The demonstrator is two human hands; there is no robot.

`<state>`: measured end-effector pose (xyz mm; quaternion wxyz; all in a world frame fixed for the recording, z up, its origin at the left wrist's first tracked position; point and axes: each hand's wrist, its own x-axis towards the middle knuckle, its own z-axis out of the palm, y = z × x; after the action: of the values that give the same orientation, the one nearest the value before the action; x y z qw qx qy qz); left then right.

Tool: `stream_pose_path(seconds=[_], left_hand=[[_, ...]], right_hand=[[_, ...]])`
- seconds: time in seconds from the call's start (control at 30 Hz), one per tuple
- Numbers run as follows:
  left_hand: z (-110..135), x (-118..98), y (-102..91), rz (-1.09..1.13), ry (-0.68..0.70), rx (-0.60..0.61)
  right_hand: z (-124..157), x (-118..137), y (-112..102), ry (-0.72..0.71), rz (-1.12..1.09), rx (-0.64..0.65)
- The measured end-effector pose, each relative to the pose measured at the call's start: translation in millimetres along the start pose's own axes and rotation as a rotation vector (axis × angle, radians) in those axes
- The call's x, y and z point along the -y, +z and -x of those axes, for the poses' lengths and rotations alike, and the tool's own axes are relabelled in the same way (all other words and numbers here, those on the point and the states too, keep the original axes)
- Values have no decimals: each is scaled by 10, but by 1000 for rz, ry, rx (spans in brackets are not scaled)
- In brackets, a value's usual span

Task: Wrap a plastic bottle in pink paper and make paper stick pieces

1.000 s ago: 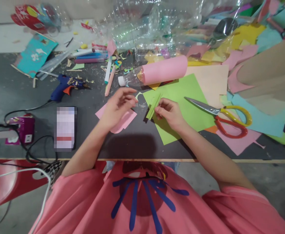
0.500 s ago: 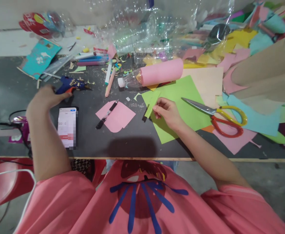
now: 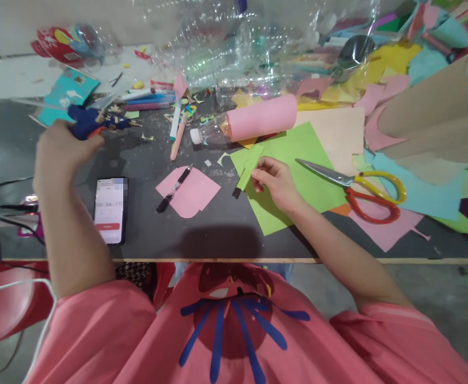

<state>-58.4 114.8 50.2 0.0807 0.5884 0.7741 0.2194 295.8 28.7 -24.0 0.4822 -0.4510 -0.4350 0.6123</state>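
Observation:
My left hand [image 3: 63, 149] is closed round the handle of a blue hot glue gun [image 3: 104, 120], held up off the table with its nozzle toward the right. Between the thumb and fingers of my right hand [image 3: 272, 181] is a narrow green paper strip [image 3: 250, 169], above a larger green sheet [image 3: 314, 170]. Left of that sheet, a black pen [image 3: 174, 189] lies across a cut piece of pink paper [image 3: 196, 197]. A clear bottle wrapped in pink paper [image 3: 261, 118] lies on its side behind my right hand.
Scissors [image 3: 349, 184] with yellow and red handles lie on the right. A phone [image 3: 110, 213] rests near my left forearm. Clear plastic bottles [image 3: 234, 48] crowd the back. Brown cardboard rolls [image 3: 429, 112] and coloured paper fill the right side. Black cables [image 3: 1, 197] run at the left.
My left hand has lifted the glue gun from the table and moved it up and to the left. The right hand stays in place with the green strip.

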Motion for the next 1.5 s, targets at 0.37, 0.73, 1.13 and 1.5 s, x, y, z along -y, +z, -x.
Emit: stream_pose_path(seconds=[0.37, 0.73, 1.13, 1.5], left_hand=[[862, -808, 381, 239, 466, -214], [972, -713, 775, 251, 316, 84], [987, -595, 929, 208, 369, 137], [993, -606, 940, 222, 342, 151]], right_hand=[[-63, 34, -64, 45, -92, -164], [-51, 50, -64, 88, -114, -156], [-12, 37, -26, 117, -95, -132], [0, 52, -28, 122, -77, -120]])
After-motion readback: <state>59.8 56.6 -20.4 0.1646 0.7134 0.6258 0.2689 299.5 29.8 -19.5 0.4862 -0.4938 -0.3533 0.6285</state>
